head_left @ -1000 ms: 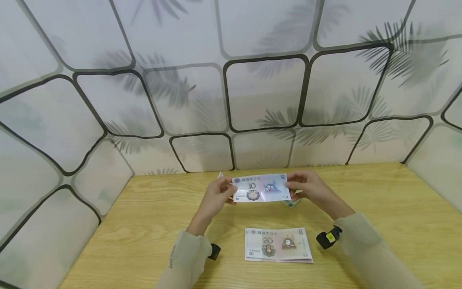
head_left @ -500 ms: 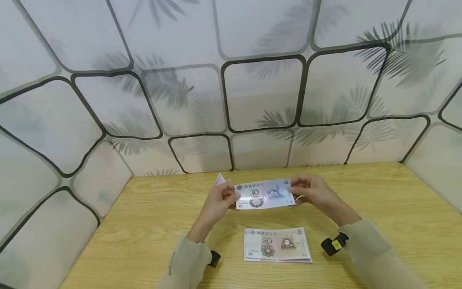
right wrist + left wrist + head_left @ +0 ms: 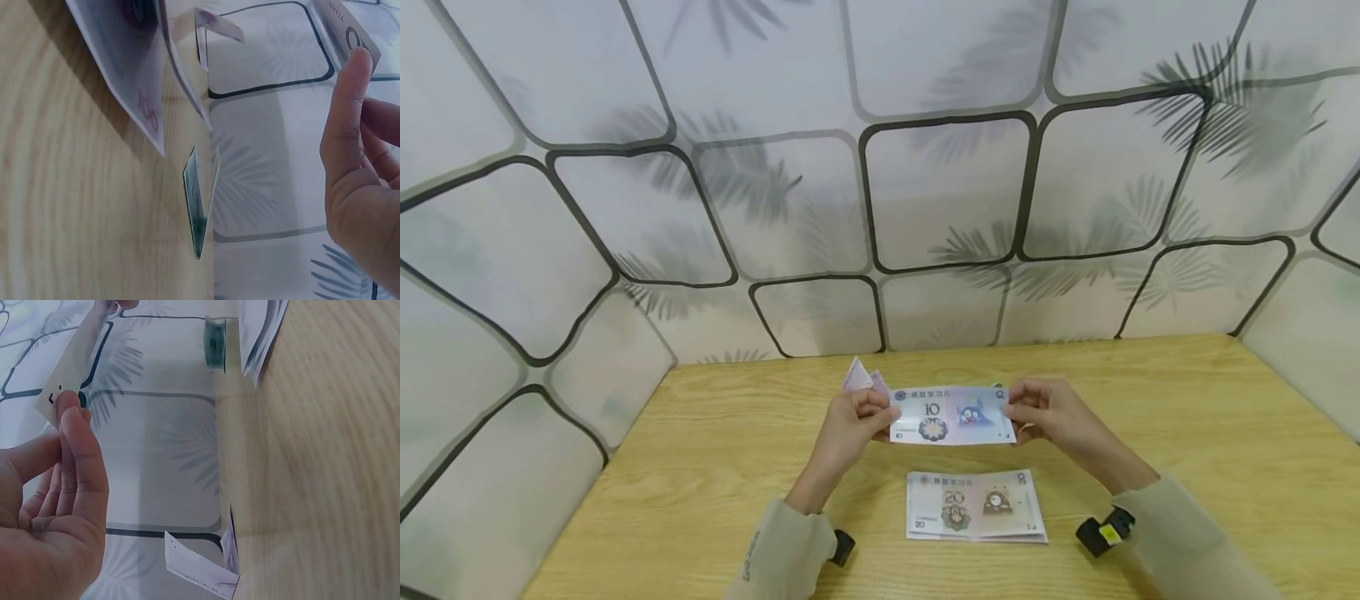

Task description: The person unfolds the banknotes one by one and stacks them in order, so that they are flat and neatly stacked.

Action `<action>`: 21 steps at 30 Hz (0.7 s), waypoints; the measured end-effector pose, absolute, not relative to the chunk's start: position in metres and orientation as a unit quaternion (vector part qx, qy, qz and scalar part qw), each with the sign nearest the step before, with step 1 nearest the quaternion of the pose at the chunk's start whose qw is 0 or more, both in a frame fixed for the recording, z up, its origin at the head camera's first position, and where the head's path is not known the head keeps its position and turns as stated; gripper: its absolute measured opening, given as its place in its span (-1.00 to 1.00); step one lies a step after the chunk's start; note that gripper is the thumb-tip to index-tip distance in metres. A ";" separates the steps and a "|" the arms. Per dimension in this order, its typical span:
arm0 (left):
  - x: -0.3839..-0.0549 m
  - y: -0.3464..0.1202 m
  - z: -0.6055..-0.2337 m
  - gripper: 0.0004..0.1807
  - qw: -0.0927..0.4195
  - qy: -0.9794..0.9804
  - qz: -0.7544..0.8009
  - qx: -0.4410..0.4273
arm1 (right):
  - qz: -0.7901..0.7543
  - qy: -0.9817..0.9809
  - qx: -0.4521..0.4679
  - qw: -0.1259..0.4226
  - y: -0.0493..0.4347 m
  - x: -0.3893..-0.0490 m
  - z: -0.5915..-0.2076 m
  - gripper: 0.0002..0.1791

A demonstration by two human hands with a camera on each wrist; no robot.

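A bluish play banknote [image 3: 952,415] marked 10 is stretched between both hands above the wooden table. My left hand [image 3: 844,427] pinches its left end between thumb and fingers. At its right end my right hand [image 3: 1057,421] does the same. Nearer the wearer lies a small stack of banknotes [image 3: 974,506], a 20 on top. In the right wrist view the stack's notes [image 3: 128,69] curl up at the edge, and one shows 100.
A folded pinkish note [image 3: 857,377] stands on the table [image 3: 700,467] behind the left hand. A folded green note [image 3: 195,206] stands farther right, mostly hidden behind the 10 in the head view. A patterned wall covering [image 3: 955,192] borders the table's back.
Both hands have brought the 10 note down and slightly right, toward the stack. More of the folded pinkish note now shows behind the left hand. The stack lies as before.
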State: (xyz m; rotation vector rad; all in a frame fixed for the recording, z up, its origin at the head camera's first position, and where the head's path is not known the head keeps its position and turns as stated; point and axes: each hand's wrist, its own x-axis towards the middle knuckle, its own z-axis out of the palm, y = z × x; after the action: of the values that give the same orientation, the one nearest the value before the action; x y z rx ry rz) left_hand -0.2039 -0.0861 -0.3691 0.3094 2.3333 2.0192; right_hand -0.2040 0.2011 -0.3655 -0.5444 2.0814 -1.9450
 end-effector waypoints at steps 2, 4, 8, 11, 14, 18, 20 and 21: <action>-0.203 -0.086 -0.369 -0.87 0.019 0.753 0.651 0.096 | -0.667 0.710 -0.191 0.121 0.202 -0.201 -0.365 -0.84; -0.200 -0.087 -0.369 -0.86 0.020 0.752 0.652 0.092 | -0.667 0.709 -0.195 0.124 0.202 -0.199 -0.366 -0.83; -0.195 -0.088 -0.369 -0.84 0.032 0.749 0.656 0.084 | -0.665 0.707 -0.201 0.134 0.203 -0.195 -0.368 -0.79; -0.192 -0.088 -0.370 -0.82 0.041 0.747 0.658 0.086 | -0.662 0.707 -0.208 0.138 0.205 -0.192 -0.369 -0.78; -0.191 -0.088 -0.370 -0.81 0.047 0.749 0.655 0.089 | -0.656 0.711 -0.210 0.140 0.206 -0.189 -0.369 -0.78; -0.190 -0.087 -0.372 -0.81 0.053 0.751 0.651 0.095 | -0.648 0.717 -0.214 0.143 0.207 -0.186 -0.368 -0.77; -0.189 -0.086 -0.373 -0.82 0.056 0.753 0.648 0.102 | -0.646 0.718 -0.216 0.144 0.207 -0.184 -0.368 -0.77; -0.189 -0.086 -0.374 -0.82 0.057 0.754 0.646 0.105 | -0.645 0.718 -0.216 0.145 0.207 -0.184 -0.367 -0.77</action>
State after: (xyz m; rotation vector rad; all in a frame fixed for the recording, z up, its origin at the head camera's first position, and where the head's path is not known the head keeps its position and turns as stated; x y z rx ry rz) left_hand -0.1886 -0.0862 -0.3736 0.3186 2.2879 1.9579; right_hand -0.1836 0.2071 -0.3673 -0.6210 2.0700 -1.8590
